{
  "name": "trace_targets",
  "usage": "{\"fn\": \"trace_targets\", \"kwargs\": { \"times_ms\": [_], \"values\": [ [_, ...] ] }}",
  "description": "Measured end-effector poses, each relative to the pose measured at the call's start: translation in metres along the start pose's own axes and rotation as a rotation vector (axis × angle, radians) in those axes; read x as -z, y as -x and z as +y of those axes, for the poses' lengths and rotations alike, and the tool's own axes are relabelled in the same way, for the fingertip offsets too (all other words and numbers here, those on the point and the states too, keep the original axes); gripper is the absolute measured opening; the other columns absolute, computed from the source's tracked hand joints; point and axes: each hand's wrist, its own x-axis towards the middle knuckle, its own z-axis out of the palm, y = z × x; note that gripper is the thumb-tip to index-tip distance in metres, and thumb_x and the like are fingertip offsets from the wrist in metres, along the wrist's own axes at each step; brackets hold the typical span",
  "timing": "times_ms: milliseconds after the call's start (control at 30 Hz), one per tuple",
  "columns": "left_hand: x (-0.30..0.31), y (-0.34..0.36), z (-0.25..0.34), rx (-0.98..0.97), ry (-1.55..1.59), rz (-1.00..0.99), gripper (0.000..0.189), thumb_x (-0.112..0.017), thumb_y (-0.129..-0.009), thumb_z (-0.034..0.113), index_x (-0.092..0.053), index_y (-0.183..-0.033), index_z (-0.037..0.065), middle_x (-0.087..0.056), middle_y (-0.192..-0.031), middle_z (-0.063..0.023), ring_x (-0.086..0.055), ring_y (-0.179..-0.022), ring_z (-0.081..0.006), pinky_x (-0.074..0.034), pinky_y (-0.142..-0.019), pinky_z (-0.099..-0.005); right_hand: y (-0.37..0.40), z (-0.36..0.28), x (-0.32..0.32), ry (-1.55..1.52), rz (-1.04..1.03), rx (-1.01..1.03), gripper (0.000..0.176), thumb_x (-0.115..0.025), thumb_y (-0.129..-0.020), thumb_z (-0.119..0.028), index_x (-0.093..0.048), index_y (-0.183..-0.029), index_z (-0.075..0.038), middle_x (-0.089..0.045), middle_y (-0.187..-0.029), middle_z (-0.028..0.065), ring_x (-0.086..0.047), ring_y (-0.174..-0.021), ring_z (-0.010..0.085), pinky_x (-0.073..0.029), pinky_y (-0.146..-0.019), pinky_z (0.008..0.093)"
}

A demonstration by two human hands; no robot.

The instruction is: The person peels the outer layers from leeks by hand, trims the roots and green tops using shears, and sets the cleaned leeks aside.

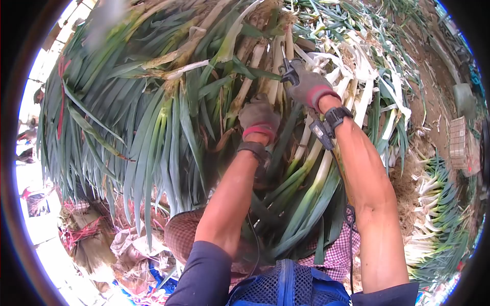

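Two gloved hands meet at the pale upper end of a bundle of leeks [306,199] that lies along the person's lap, between the forearms, with its green leaves fanning down over a checked cloth [334,257]. The left hand [259,118] is clenched around stalks of this bundle, knuckles toward the camera. The right hand [309,87], just beside it and a little higher, is closed on a dark tool [289,71] whose tip sits among the whitish stalk ends; whether it touches a stalk cannot be told. A black wrist strap [337,116] and a small device [320,133] sit on the right forearm, with a thin cable [350,224] trailing down its inner side. Room is tight: a large heap of leeks [153,117] presses in from the left and above, its long leaves overhanging right up to the left hand. Loose pale peelings [367,66] crowd the space beyond the right hand. More open ground lies to the right, a strip of bare soil [436,94], bordered by a row of trimmed leeks [434,204] and a crate [458,143] near the edge. Red ties [81,232] and sacking lie low on the left.
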Motion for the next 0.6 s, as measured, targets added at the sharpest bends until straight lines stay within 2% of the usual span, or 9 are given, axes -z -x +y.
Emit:
{"fn": "trace_targets", "kwargs": {
  "times_ms": [67, 133, 167, 200, 233, 333, 433, 567, 600],
  "values": [
    [0.004, -0.001, -0.004, -0.002, 0.022, -0.034, 0.071, -0.086, -0.077, 0.041, -0.058, -0.130, 0.003, -0.076, -0.108, -0.0193, -0.074, -0.103, -0.0396, -0.060, -0.089, -0.0485, -0.010, -0.003, 0.005, 0.027, 0.041, -0.008, 0.082, -0.070, -0.086, -0.039, -0.045, -0.162, -0.018, -0.073, -0.125, 0.0262, -0.070, -0.118, 0.0441, -0.054, -0.105, 0.0489],
    [0.020, 0.009, -0.005, 0.021, 0.152, -0.195, 0.076, -0.088, -0.074, 0.039, -0.057, -0.134, 0.003, -0.076, -0.109, -0.0212, -0.075, -0.105, -0.0400, -0.060, -0.090, -0.0484, -0.024, 0.002, 0.005, 0.050, 0.026, -0.015, 0.083, -0.070, -0.086, -0.039, -0.045, -0.162, -0.017, -0.073, -0.125, 0.0262, -0.070, -0.117, 0.0438, -0.054, -0.104, 0.0482],
    [0.024, 0.014, -0.005, 0.023, 0.151, -0.196, 0.076, -0.088, -0.074, 0.039, -0.057, -0.134, 0.003, -0.076, -0.109, -0.0212, -0.075, -0.105, -0.0400, -0.060, -0.090, -0.0484, -0.028, 0.003, 0.005, 0.072, 0.015, -0.023, 0.084, -0.070, -0.085, -0.039, -0.045, -0.162, -0.016, -0.073, -0.125, 0.0263, -0.070, -0.117, 0.0436, -0.054, -0.104, 0.0476],
    [0.026, 0.020, -0.006, 0.057, 0.164, -0.221, 0.076, -0.088, -0.074, 0.038, -0.059, -0.134, 0.003, -0.076, -0.111, -0.0217, -0.074, -0.106, -0.0399, -0.060, -0.092, -0.0482, -0.019, -0.002, 0.014, 0.015, -0.013, -0.028, 0.081, -0.068, -0.087, -0.033, -0.044, -0.161, -0.011, -0.068, -0.139, 0.0260, -0.066, -0.129, 0.0414, -0.051, -0.110, 0.0491],
    [0.029, 0.024, -0.006, 0.091, 0.177, -0.245, 0.075, -0.087, -0.075, 0.038, -0.060, -0.135, 0.003, -0.076, -0.112, -0.0222, -0.074, -0.108, -0.0397, -0.060, -0.093, -0.0480, -0.008, -0.008, 0.020, 0.014, -0.013, -0.027, 0.081, -0.068, -0.087, -0.033, -0.044, -0.161, -0.011, -0.068, -0.139, 0.0260, -0.066, -0.129, 0.0414, -0.051, -0.110, 0.0491],
    [0.032, 0.032, -0.006, 0.054, 0.201, -0.268, 0.070, -0.087, -0.076, 0.039, -0.065, -0.132, 0.005, -0.077, -0.114, -0.0220, -0.074, -0.107, -0.0393, -0.059, -0.094, -0.0475, 0.008, -0.013, 0.018, 0.000, -0.103, 0.004, 0.077, -0.066, -0.087, -0.030, -0.046, -0.159, -0.011, -0.071, -0.132, 0.0256, -0.069, -0.124, 0.0421, -0.053, -0.108, 0.0485],
    [0.039, 0.043, 0.001, 0.049, 0.236, -0.245, 0.064, -0.086, -0.077, 0.040, -0.069, -0.129, 0.006, -0.077, -0.114, -0.0202, -0.074, -0.107, -0.0388, -0.059, -0.096, -0.0464, 0.023, -0.009, 0.011, -0.019, -0.107, -0.060, 0.074, -0.065, -0.087, -0.030, -0.047, -0.156, -0.012, -0.072, -0.129, 0.0257, -0.069, -0.121, 0.0428, -0.053, -0.106, 0.0497],
    [0.049, 0.050, 0.003, 0.056, 0.275, -0.251, 0.062, -0.086, -0.077, 0.040, -0.071, -0.128, 0.007, -0.077, -0.115, -0.0203, -0.074, -0.108, -0.0376, -0.058, -0.095, -0.0459, 0.053, -0.003, 0.008, -0.063, -0.053, -0.009, 0.072, -0.065, -0.088, -0.032, -0.047, -0.155, -0.013, -0.075, -0.120, 0.0256, -0.072, -0.114, 0.0440, -0.054, -0.102, 0.0508],
    [0.051, 0.053, 0.003, 0.046, 0.291, -0.258, 0.056, -0.084, -0.076, 0.040, -0.072, -0.120, 0.008, -0.077, -0.111, -0.0195, -0.075, -0.105, -0.0374, -0.059, -0.092, -0.0467, 0.058, 0.003, 0.003, -0.049, -0.078, 0.006, 0.073, -0.066, -0.087, -0.035, -0.046, -0.155, -0.015, -0.076, -0.115, 0.0268, -0.074, -0.109, 0.0446, -0.056, -0.099, 0.0502]
  ]
}}
